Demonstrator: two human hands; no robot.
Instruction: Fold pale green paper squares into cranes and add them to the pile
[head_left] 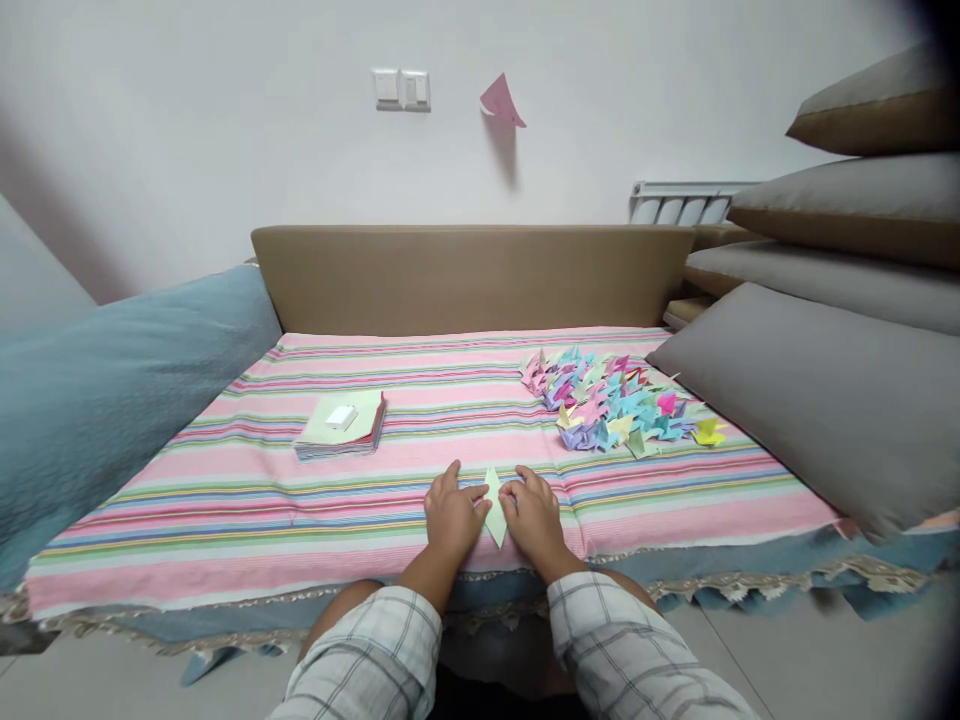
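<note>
A pale green piece of folded origami paper (495, 512), narrow and diamond-shaped, lies on the striped cloth near the front edge of the seat. My left hand (451, 510) pinches its left side between thumb and fingers. On the opposite side, my right hand (534, 512) has its thumb and index finger closed on the paper's right edge. The paper's top point shows between both hands, and its lower point faces me. Parts of its edges are hidden under my fingertips.
A stack of square paper (341, 440) with a small white block (342, 417) on top sits left. Many colourful folded paper cranes (615, 405) are heaped at right. Grey cushions (817, 390) pile up on the right; a brown backrest (472, 280) stands behind.
</note>
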